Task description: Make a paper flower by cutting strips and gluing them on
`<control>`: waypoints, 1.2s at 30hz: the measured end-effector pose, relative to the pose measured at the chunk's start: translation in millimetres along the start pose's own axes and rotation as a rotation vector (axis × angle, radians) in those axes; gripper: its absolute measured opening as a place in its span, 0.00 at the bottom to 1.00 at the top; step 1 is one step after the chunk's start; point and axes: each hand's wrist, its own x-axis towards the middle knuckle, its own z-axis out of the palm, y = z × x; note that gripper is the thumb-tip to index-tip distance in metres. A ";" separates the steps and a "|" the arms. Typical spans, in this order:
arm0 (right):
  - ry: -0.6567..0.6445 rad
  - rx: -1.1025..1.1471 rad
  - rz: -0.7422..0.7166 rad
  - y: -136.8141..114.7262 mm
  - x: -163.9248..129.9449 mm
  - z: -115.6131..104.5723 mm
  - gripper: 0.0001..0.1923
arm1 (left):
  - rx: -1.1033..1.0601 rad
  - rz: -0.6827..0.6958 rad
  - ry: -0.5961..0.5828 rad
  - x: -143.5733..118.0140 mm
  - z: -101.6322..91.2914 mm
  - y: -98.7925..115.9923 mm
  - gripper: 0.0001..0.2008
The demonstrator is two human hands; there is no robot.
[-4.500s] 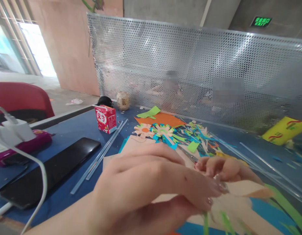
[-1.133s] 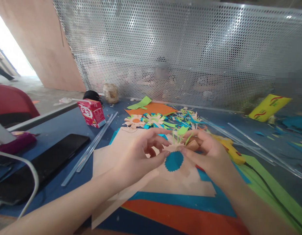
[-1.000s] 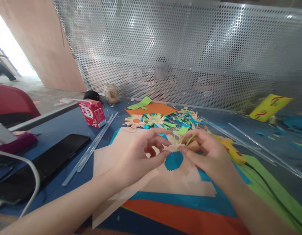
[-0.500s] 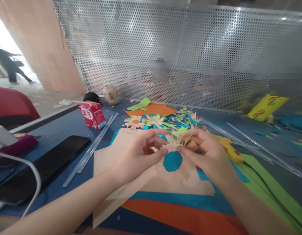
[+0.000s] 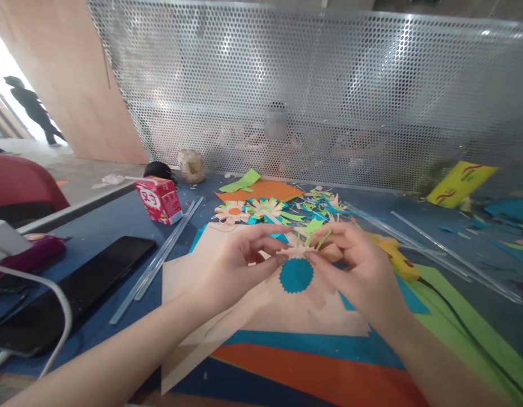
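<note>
two paper flowers (image 5: pixel 253 210) lie finished on the surface (image 5: pixel 117 217), while left hand (image 5: pixel 240 261) and right hand (image 5: pixel 354 265) both pinch a half-built flower (image 5: pixel 306 244), its blue scalloped disc (image 5: pixel 296 276) seemingly unattached.

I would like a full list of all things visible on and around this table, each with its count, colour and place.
paper flower piece: 1, peach with green strips, held between both hands
toothed paper disc: 1, blue, on the peach sheet below the hands
peach sheet: several overlapping, centre of table
finished paper flowers: 2, peach-orange and green-blue, behind the hands
orange sheet: 1, far centre
glue gun: 1, yellow, right of the hands
glue sticks: 2, clear, left of the sheets
drink carton: 1, red, far left
phone: 1, black, left
perforated screen: 1, silver, behind the table
left hand: 1, fingers pinch the flower piece
right hand: 1, fingers pinch the flower piece
</note>
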 end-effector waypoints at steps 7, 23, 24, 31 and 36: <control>0.003 -0.040 -0.001 1.7 2.2 0.8 0.09 | -0.061 -0.137 0.019 4.7 -2.8 -0.6 0.17; 0.021 0.014 -0.032 8.8 1.9 4.2 0.11 | 0.010 -0.168 -0.031 6.6 -5.7 -5.6 0.23; 0.025 0.003 -0.041 8.8 2.0 4.0 0.11 | 0.026 -0.161 -0.033 6.3 -5.5 -5.7 0.23; 0.019 0.037 -0.044 6.2 2.4 2.7 0.11 | 0.059 -0.031 -0.001 3.7 -3.7 -1.0 0.22; -0.112 0.303 0.103 -2.5 1.4 0.8 0.19 | 0.068 -0.009 0.001 0.7 -2.2 5.6 0.22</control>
